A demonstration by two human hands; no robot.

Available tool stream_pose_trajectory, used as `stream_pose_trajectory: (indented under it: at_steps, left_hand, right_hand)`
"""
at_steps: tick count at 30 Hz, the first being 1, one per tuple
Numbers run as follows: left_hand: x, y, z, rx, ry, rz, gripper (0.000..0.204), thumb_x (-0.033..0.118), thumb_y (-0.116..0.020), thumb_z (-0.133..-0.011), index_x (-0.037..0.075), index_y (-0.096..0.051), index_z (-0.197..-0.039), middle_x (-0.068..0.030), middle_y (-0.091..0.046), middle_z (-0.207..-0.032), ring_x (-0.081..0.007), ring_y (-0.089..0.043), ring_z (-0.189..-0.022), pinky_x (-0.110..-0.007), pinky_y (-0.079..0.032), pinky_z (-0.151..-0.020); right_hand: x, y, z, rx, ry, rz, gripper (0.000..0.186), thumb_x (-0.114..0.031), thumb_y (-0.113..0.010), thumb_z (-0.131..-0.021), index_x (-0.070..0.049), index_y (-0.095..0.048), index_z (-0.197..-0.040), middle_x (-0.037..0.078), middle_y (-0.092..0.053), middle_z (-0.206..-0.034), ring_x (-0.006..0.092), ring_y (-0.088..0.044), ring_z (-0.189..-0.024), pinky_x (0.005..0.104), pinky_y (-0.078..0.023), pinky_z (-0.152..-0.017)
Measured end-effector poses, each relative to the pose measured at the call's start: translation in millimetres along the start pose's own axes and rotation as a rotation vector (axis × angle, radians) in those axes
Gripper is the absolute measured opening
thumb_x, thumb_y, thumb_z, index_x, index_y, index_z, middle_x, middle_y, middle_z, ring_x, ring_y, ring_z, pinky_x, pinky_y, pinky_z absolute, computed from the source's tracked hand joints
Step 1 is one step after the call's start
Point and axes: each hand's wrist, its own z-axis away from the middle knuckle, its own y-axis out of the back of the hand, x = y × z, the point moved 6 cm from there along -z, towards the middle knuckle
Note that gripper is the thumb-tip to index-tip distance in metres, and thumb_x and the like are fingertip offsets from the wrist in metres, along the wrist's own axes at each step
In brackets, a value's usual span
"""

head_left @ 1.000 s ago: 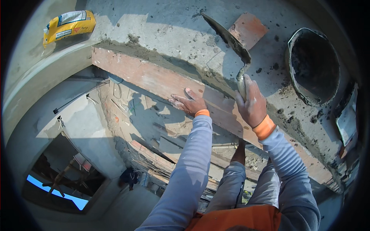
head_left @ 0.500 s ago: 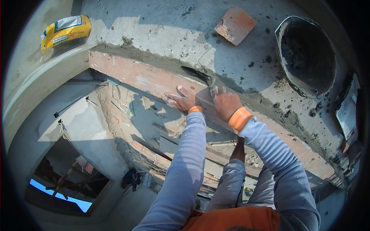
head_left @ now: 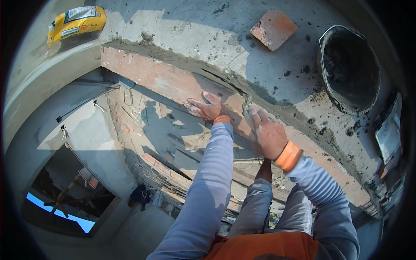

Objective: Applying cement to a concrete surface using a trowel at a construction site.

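Note:
A reddish wooden board [head_left: 143,69] runs diagonally along the edge of the concrete slab. My left hand [head_left: 207,107] lies on it, fingers spread, holding nothing. My right hand [head_left: 271,135] is closed round a trowel [head_left: 245,100], the handle mostly hidden in my fist. The trowel's blade is seen nearly edge-on, pointing to the far left along the seam between board and slab. A strip of wet grey mortar [head_left: 173,58] follows the board's upper edge, and the blade lies against it.
On the slab [head_left: 195,26] are a broken brick [head_left: 274,29], a black mortar bucket [head_left: 366,56] and mortar crumbs. A yellow bag [head_left: 78,24] is at far left, a grey bent sheet [head_left: 388,125] at right. Below the board, a lower floor holds planks and a person [head_left: 139,197] in dark clothes.
My right hand has moved toward me and to the right, drawing the trowel back and tilting its blade more edge-on. My left hand stays on the board. The view has shifted slightly.

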Motion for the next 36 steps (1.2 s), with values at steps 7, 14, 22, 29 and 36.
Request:
stream_pose_trajectory:
  at_steps: [7,14,22,29,36]
  left_hand:
    - [2.2,-2.5,-0.8,-0.048,0.058,-0.015,0.081,0.054,-0.038,-0.096,-0.003,-0.020,-0.149,-0.0279,-0.019,-0.154,-0.0387,-0.016,-0.144,-0.047,-0.014,-0.118]
    - [3.5,3.5,0.9,-0.111,0.085,0.023,0.083,0.053,-0.041,-0.096,-0.003,-0.014,-0.150,-0.0271,-0.015,-0.155,-0.0388,-0.014,-0.145,-0.046,-0.013,-0.118]
    - [-5.4,-5.7,2.3,-0.041,0.049,0.050,0.077,0.057,-0.037,-0.097,0.002,-0.024,-0.150,-0.0256,-0.019,-0.154,-0.0366,-0.019,-0.144,-0.042,-0.014,-0.119]
    - [4.3,-4.3,9.0,-0.053,0.123,0.094,0.075,0.054,-0.035,-0.098,0.000,-0.025,-0.149,-0.0282,-0.022,-0.153,-0.0394,-0.023,-0.142,-0.044,-0.022,-0.116]
    - [-20.6,-0.8,-10.9,-0.073,0.186,0.224,0.073,0.053,-0.040,-0.097,-0.001,-0.030,-0.145,-0.0282,-0.024,-0.151,-0.0425,-0.027,-0.139,-0.047,-0.029,-0.114]
  right_hand:
    - [-8.7,-31.0,-102.3,0.026,-0.048,0.042,0.045,-0.014,-0.062,-0.077,0.007,-0.053,-0.116,0.022,-0.063,-0.094,0.0335,-0.067,-0.079,0.0415,-0.055,-0.067]
    - [-22.2,-24.7,-41.4,0.005,0.110,0.080,0.043,-0.011,-0.057,-0.081,0.002,-0.054,-0.121,0.019,-0.064,-0.093,0.0333,-0.067,-0.077,0.0393,-0.055,-0.064]
    - [28.5,-9.7,78.4,0.118,-0.019,-0.316,0.053,-0.014,-0.067,-0.077,-0.001,-0.049,-0.125,0.021,-0.060,-0.110,0.0356,-0.065,-0.079,0.0415,-0.053,-0.065]
    - [96.0,-31.5,242.4,0.477,-0.327,-0.778,0.047,0.001,-0.065,-0.075,0.004,-0.045,-0.117,0.018,-0.060,-0.087,0.0293,-0.062,-0.069,0.0360,-0.050,-0.064]
    - [137.5,-33.2,357.5,0.592,-0.387,-0.704,0.042,0.003,-0.063,-0.076,0.005,-0.045,-0.114,0.016,-0.058,-0.085,0.0252,-0.060,-0.069,0.0340,-0.049,-0.064]
